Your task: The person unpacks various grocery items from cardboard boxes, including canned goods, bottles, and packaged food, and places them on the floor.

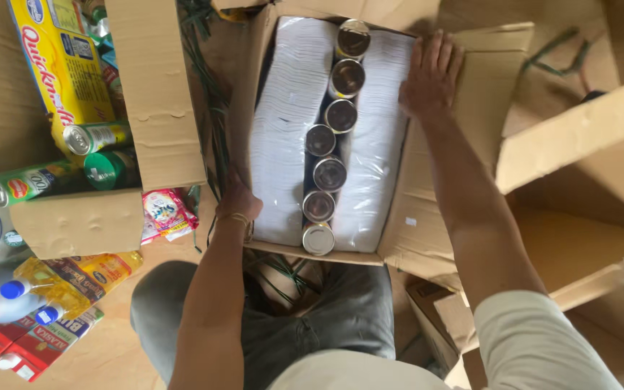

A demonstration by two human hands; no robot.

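Head view, looking straight down. Person sitting on the floor with an open cardboard box (399, 238) just ahead of the knees.

Contents: two white stacks of paper goods, left stack (287, 130) and right stack (377, 137), packed tight to the walls. Between them a single row of seven cans (330, 137) standing upright, tops showing, running from near wall to far wall. Cans touching or nearly touching each other; no spare gap visible in that slot.

Left hand (238, 198) sits on the box's near-left wall, outside the left stack; fingers curled down at the rim, can't tell how firmly it's gripping. Right hand (431, 72) lies flat, fingers spread, on the far-right edge where the right stack meets the side flap (492, 65). Holding nothing.

Second box (81, 224) at left, flaps open: yellow carton (63, 65), green cans lying on their sides (95, 137). On the floor near it: snack packet (167, 213), oil pouches (88, 274), red cartons (30, 347).

Room to move: tight. More cardboard (579, 130) crowds the right side, flaps overlapping. Green strapping (204, 65) lies in the narrow gap between the two boxes.
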